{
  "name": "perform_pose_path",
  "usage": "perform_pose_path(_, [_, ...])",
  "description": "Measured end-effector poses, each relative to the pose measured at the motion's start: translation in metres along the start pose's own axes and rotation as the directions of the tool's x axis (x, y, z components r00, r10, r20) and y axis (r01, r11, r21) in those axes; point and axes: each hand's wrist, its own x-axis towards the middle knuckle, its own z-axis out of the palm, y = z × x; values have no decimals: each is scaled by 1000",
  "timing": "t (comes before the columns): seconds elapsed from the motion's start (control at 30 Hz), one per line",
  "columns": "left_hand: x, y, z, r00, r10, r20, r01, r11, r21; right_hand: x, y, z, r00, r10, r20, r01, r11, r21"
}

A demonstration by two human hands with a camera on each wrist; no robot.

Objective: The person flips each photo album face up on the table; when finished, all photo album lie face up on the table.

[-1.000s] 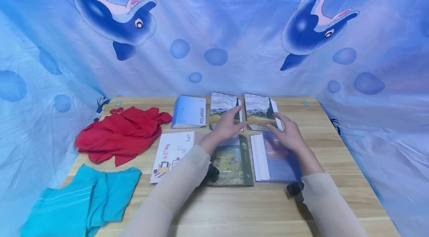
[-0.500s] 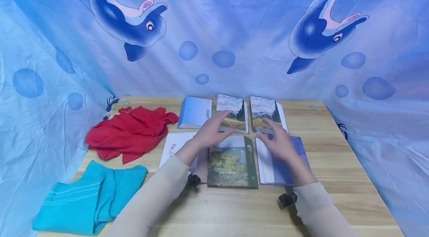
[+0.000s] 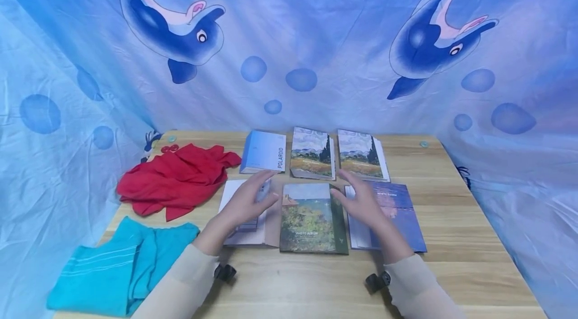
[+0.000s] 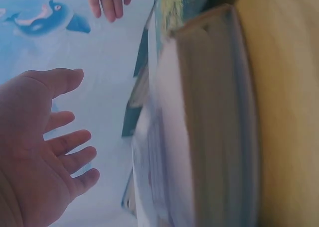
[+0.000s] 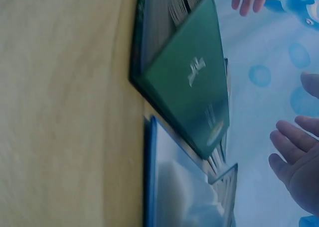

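Altogether six photo albums (image 3: 313,217) and two cloths (image 3: 176,180) on table (image 3: 456,238).

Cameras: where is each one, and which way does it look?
Head: worn on the head, looks down at the table; both forearms and hands show.
Left wrist: looks past the open left hand along the album edges.
Right wrist: sees the right hand beside the green album.
All three views share the green album.
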Motion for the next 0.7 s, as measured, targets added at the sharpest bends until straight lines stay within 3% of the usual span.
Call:
perform_pose_path(0.27, [-42,-16,-8,996,-62,-57,63,998,24,-5,-5,19,998,-69,6,69,997,32])
perform_pose_path(0.5, [-70,-19,2,987,-150,-49,149,988,-30,-9,-14,40,991,-109,75,103,991,82])
perform_pose_path(0.7, [-84,-22,11,984,-176,-33,174,984,-39,-15,-25,62,979,-141,147,131,988,76])
